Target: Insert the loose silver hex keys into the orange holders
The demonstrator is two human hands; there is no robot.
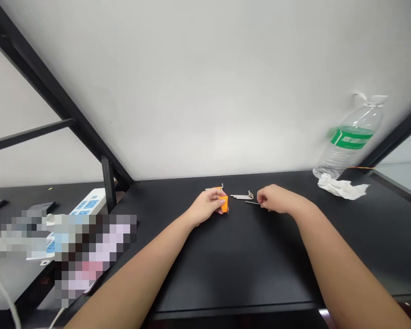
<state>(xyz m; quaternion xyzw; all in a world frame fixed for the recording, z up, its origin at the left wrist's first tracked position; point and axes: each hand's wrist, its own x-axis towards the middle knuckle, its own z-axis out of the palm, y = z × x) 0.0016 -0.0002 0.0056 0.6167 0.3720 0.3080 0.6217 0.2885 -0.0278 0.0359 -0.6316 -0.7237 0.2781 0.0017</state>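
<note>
My left hand (208,205) is closed around a small orange holder (223,204) on the black table. Behind that hand lie a hex key (222,186) and another bit of orange, partly hidden by my fingers. My right hand (272,198) pinches one end of a thin dark hex key (252,202), which points left toward the holder. Just behind it, several silver hex keys (241,197) lie side by side on the table, between my two hands, their bent ends to the right.
A large clear bottle (352,137) with a green label leans by the wall at the right, crumpled tissue (342,187) before it. At the left are a black metal frame (108,180) and a white power strip (89,205), beside a blurred-out area.
</note>
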